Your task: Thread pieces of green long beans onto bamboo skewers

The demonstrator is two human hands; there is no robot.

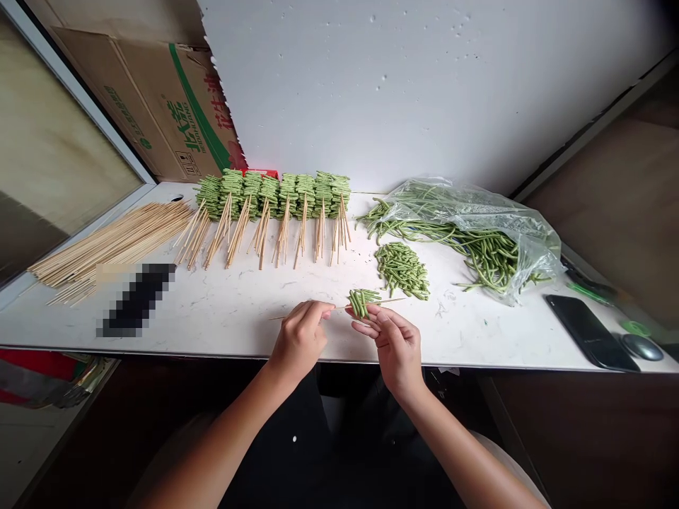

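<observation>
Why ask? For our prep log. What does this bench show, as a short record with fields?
Left hand: pinches a wooden skewer
Right hand: grips cut green beans on that skewer
Nearby: pile of cut beans; long beans in a plastic bag
Also on bench: row of bean-loaded skewers; loose skewers; black smartphone

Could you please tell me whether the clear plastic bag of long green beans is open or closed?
Open: the clear plastic bag lies loose, with long green beans spilling from its mouth onto the white tabletop.
</observation>
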